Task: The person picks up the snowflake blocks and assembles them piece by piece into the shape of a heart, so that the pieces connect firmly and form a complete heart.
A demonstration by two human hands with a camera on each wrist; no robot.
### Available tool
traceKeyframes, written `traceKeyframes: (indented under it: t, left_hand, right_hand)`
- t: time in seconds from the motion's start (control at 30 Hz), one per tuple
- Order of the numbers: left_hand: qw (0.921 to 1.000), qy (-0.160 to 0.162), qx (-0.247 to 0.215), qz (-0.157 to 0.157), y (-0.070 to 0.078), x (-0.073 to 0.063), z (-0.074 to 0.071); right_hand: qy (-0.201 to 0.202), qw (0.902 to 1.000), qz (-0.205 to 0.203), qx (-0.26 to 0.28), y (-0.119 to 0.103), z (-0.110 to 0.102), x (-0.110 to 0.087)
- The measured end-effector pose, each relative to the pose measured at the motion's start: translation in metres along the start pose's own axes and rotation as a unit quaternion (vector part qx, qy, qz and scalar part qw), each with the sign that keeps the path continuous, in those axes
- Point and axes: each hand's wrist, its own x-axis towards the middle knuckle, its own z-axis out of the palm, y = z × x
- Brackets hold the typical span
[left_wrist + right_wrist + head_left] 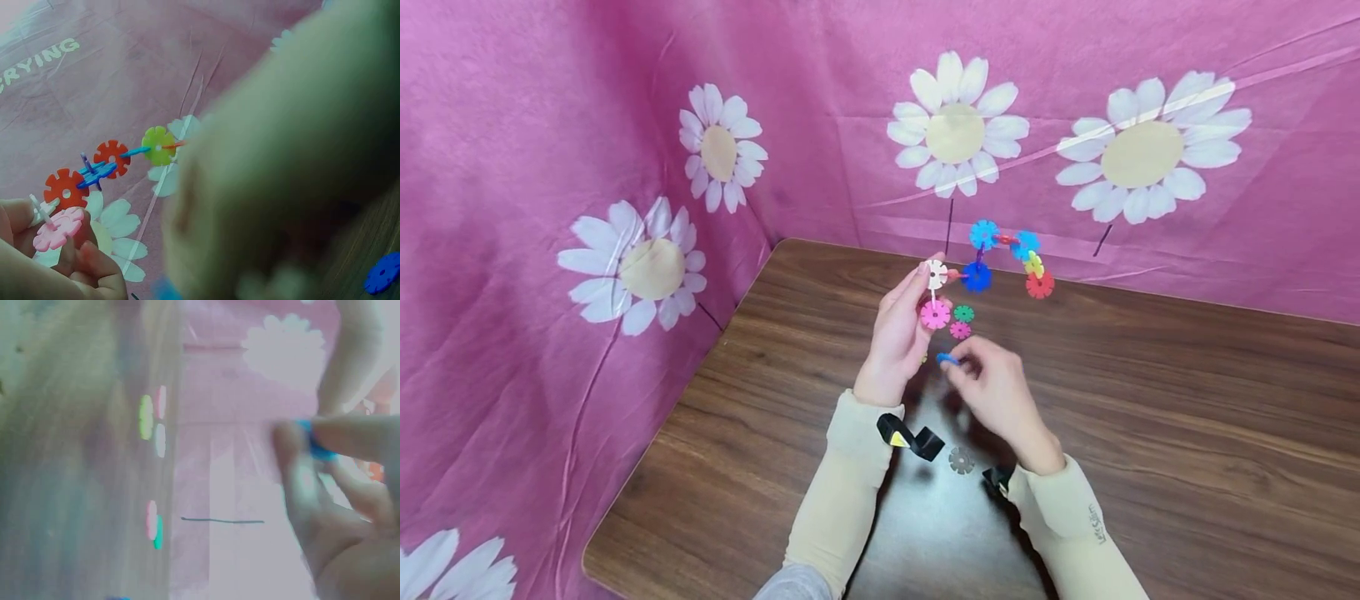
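My left hand (895, 333) grips one end of a chain of slotted snowflake discs, by its white disc (936, 274) and pink disc (935, 315). From there the chain runs right over the table, through a dark blue disc (977, 277) and light blue discs to a red disc (1040, 284). My right hand (996, 387) pinches a blue snowflake disc (945, 358) between thumb and fingertips, below the pink disc and apart from the chain. In the right wrist view that blue disc (321, 449) is partly covered by the fingers.
On the wooden table (1187, 433), a green disc (963, 313) and a smaller pink disc (960, 331) lie beyond my right hand. A grey disc (961, 461) lies between my forearms. A pink flowered cloth (820, 100) hangs behind the table and along its left.
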Motion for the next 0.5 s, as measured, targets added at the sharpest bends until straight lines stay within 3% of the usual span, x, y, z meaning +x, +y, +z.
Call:
traceKeyframes:
  t: [0.07, 0.17, 0.3, 0.5]
  left_hand:
    - [1.0, 0.006, -0.002, 0.006, 0.0, 0.0, 0.002]
    - [0.9998, 0.009, -0.008, 0.014, -0.002, 0.001, 0.004]
    - [0.9996, 0.01, -0.016, 0.022, -0.006, 0.0, 0.008]
    - [0.9989, 0.01, -0.031, 0.034, -0.012, -0.003, 0.015]
  right_hand:
    - [0.078, 0.9963, -0.014, 0.033, -0.003, -0.005, 0.001]
    - [0.147, 0.9855, -0.045, 0.071, -0.005, -0.007, 0.001]
    - [0.181, 0.9753, -0.077, 0.101, -0.008, -0.006, 0.001]
    - [0.214, 0.9667, -0.105, 0.094, -0.012, -0.002, 0.001]
